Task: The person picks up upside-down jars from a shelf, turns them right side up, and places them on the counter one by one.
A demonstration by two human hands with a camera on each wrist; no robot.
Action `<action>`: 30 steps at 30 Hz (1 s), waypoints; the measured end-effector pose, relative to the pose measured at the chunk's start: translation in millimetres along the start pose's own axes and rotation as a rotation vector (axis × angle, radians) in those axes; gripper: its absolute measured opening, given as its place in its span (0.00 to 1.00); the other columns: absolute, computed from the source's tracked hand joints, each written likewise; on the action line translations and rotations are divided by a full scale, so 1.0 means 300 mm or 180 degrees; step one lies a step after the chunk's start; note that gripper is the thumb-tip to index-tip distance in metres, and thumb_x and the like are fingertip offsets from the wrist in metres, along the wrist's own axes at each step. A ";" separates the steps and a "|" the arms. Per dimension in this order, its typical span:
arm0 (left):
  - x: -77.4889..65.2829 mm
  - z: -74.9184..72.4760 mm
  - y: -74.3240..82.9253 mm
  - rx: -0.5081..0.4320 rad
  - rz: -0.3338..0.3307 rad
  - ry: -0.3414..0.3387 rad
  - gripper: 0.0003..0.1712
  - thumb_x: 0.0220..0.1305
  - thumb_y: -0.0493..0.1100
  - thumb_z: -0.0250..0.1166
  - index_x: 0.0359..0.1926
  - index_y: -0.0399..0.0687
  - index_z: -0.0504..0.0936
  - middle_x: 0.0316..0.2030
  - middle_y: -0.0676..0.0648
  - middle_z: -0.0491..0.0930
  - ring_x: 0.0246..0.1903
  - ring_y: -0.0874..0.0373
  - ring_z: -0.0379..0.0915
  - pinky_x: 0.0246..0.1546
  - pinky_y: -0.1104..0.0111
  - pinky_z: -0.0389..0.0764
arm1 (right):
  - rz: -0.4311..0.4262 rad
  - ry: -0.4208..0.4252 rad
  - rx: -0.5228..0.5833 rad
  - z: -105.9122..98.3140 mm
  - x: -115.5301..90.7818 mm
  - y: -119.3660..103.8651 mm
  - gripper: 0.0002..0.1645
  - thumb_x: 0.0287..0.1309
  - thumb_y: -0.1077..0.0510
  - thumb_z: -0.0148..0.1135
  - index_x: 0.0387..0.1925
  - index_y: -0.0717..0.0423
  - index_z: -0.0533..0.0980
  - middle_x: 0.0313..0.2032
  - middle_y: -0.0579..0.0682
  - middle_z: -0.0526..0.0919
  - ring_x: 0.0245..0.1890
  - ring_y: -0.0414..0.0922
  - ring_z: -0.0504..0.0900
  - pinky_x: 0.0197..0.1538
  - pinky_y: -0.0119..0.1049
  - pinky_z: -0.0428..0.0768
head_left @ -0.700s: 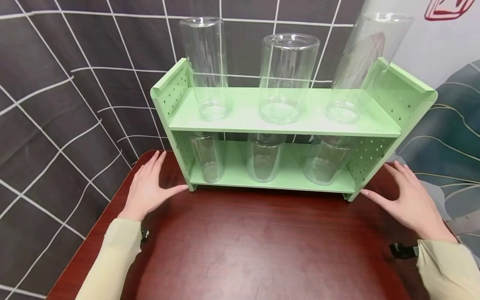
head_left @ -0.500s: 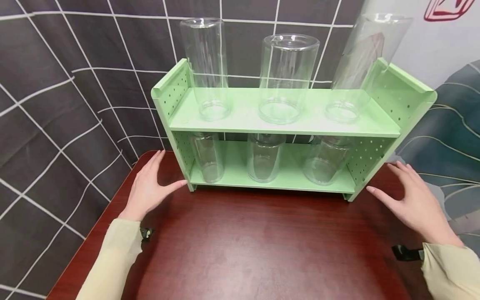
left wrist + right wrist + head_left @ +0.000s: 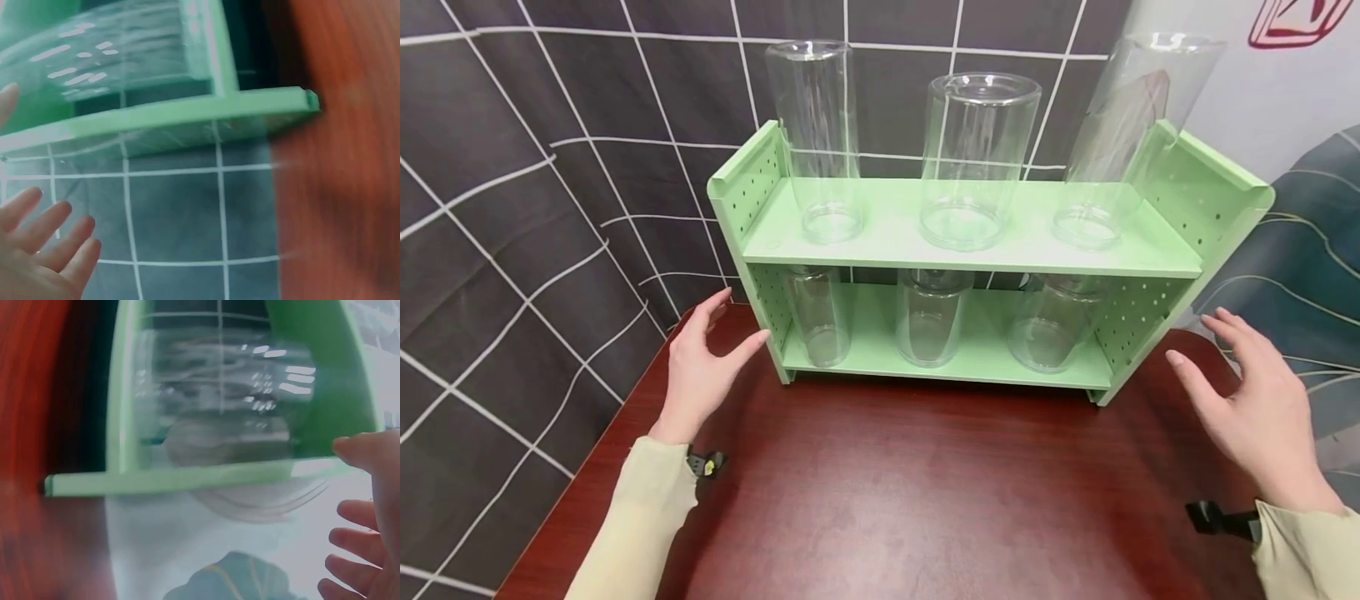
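A light green two-tier shelf [image 3: 970, 265] stands on the dark red table. Three clear cylindrical containers stand on its upper tier: left [image 3: 816, 142], middle [image 3: 977, 158] and right [image 3: 1120, 142]. Three shorter clear containers [image 3: 928, 321] occupy the lower tier. My left hand [image 3: 700, 371] is beside the left side panel, thumb and fingers spread, holding nothing; whether the thumb touches the panel I cannot tell. Off the right side panel [image 3: 1202, 200], my right hand [image 3: 1258, 408] is spread too, with nothing in it. The left wrist view shows the panel edge [image 3: 156, 112] above my fingers [image 3: 78, 240].
A dark cloth with white grid lines [image 3: 512, 208] hangs behind and to the left. On the right hangs a pale cloth with blue-grey leaf shapes [image 3: 1300, 250]. The bare table top [image 3: 925, 483] extends in front of the shelf.
My right hand has moved outward to the right, away from the shelf's side panel. My left hand has risen slightly, its thumb leaving the panel's lower corner. The shelf and containers stand the same.
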State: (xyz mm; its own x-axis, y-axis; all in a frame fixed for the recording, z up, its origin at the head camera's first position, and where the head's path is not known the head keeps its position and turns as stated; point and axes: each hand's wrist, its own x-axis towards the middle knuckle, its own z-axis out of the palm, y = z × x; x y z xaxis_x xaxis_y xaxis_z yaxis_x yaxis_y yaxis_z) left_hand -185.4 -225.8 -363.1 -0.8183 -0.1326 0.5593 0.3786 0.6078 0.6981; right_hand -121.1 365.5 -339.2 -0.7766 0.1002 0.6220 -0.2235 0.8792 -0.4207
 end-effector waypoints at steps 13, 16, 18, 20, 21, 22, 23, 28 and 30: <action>0.074 0.017 0.136 -0.0885 0.0193 0.0430 0.41 0.52 0.26 0.77 0.68 0.37 0.74 0.63 0.43 0.76 0.57 0.50 0.77 0.60 0.61 0.76 | -0.0566 0.0970 0.0451 -0.036 0.021 -0.207 0.31 0.60 0.46 0.71 0.60 0.58 0.81 0.61 0.53 0.80 0.63 0.38 0.75 0.66 0.24 0.66; 0.093 0.028 0.141 -0.1100 0.0241 0.0486 0.41 0.52 0.26 0.77 0.68 0.41 0.75 0.62 0.44 0.77 0.56 0.51 0.78 0.59 0.62 0.78 | -0.0641 0.0923 0.0623 -0.029 0.020 -0.245 0.31 0.59 0.47 0.72 0.59 0.59 0.82 0.60 0.53 0.81 0.63 0.41 0.76 0.65 0.25 0.67; 0.102 0.035 0.142 -0.1242 0.0222 0.0507 0.41 0.52 0.27 0.77 0.68 0.45 0.77 0.62 0.45 0.77 0.55 0.54 0.79 0.58 0.64 0.78 | -0.0688 0.0849 0.0739 -0.017 0.017 -0.269 0.30 0.58 0.49 0.73 0.58 0.60 0.82 0.60 0.54 0.81 0.63 0.42 0.77 0.65 0.25 0.68; 0.108 0.042 0.143 -0.1352 0.0185 0.0529 0.40 0.52 0.29 0.78 0.68 0.48 0.77 0.60 0.46 0.77 0.54 0.54 0.80 0.56 0.65 0.80 | -0.0737 0.0777 0.0816 -0.005 0.012 -0.292 0.29 0.58 0.50 0.73 0.58 0.60 0.82 0.59 0.55 0.81 0.62 0.42 0.77 0.65 0.26 0.69; 0.110 0.045 0.143 -0.1378 0.0150 0.0549 0.39 0.53 0.30 0.78 0.67 0.49 0.78 0.60 0.46 0.78 0.52 0.55 0.81 0.55 0.66 0.80 | -0.0758 0.0736 0.0838 0.000 0.009 -0.303 0.29 0.58 0.51 0.73 0.58 0.60 0.82 0.59 0.55 0.81 0.63 0.43 0.77 0.65 0.26 0.69; 0.112 0.048 0.144 -0.1399 0.0117 0.0570 0.38 0.53 0.31 0.78 0.66 0.49 0.79 0.59 0.46 0.79 0.50 0.56 0.82 0.53 0.67 0.81 | -0.0769 0.0697 0.0861 0.002 0.007 -0.315 0.29 0.58 0.51 0.73 0.59 0.60 0.82 0.60 0.55 0.81 0.63 0.43 0.77 0.65 0.26 0.68; 0.114 0.051 0.146 -0.1416 0.0073 0.0599 0.37 0.53 0.32 0.79 0.65 0.50 0.80 0.58 0.46 0.81 0.47 0.57 0.83 0.51 0.67 0.82 | -0.0778 0.0669 0.0889 0.004 0.006 -0.327 0.29 0.58 0.52 0.73 0.59 0.60 0.82 0.60 0.56 0.81 0.63 0.44 0.77 0.66 0.27 0.68; 0.126 0.057 0.154 -0.1468 -0.0140 0.0812 0.27 0.58 0.39 0.78 0.59 0.49 0.85 0.51 0.44 0.85 0.38 0.60 0.85 0.44 0.72 0.84 | -0.0736 0.0628 0.1019 0.004 0.013 -0.393 0.32 0.59 0.50 0.73 0.61 0.61 0.80 0.63 0.56 0.78 0.66 0.47 0.74 0.67 0.29 0.66; 0.132 0.056 0.156 -0.1449 -0.0167 0.0889 0.23 0.60 0.41 0.76 0.57 0.48 0.86 0.50 0.44 0.86 0.37 0.62 0.86 0.43 0.73 0.84 | -0.0689 0.0643 0.1056 0.005 0.022 -0.415 0.33 0.59 0.48 0.72 0.62 0.62 0.79 0.64 0.56 0.78 0.66 0.47 0.73 0.68 0.29 0.66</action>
State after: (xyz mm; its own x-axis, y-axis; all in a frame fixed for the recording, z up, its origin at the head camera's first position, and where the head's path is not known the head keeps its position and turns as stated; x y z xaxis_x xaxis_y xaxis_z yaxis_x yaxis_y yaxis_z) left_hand -207.4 -189.3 -315.7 -0.7184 -0.3947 0.5728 0.5404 0.2018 0.8168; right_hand -99.4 255.9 -283.6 -0.5678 0.0484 0.8218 -0.5707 0.6963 -0.4353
